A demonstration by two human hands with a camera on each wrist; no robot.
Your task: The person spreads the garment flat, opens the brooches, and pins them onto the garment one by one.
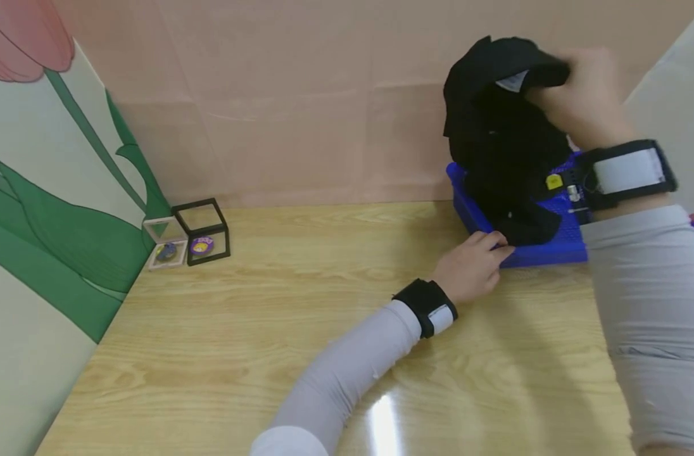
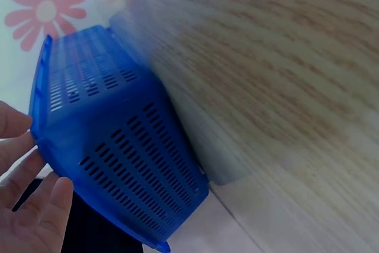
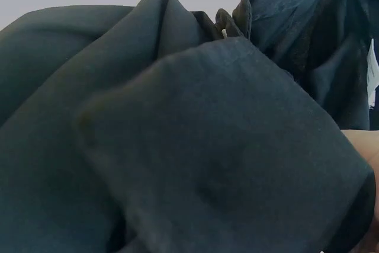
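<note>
In the head view, my right hand (image 1: 589, 104) is raised at the back right and grips a bunched black garment (image 1: 495, 120) by its upper edge. A white label (image 1: 513, 81) shows inside its fold. The cloth hangs down into a blue plastic basket (image 1: 543, 256), and its lower end lies within the rim. My left hand (image 1: 469, 266) holds the basket's near left corner, fingers over the rim. From the left wrist, the fingers (image 2: 21, 173) are seen at the rim of the slotted basket wall (image 2: 139, 164). Dark cloth (image 3: 231, 146) fills most of the right wrist view, hiding most of that hand.
Two small open display frames, one black (image 1: 228, 244) and one pale pink (image 1: 153, 259), stand at the table's far left, each with a small round piece. A pinkish cloth backdrop (image 1: 301, 114) rises behind the wooden table (image 1: 239, 354). Beside my right wrist is a small yellow thing (image 1: 554, 182).
</note>
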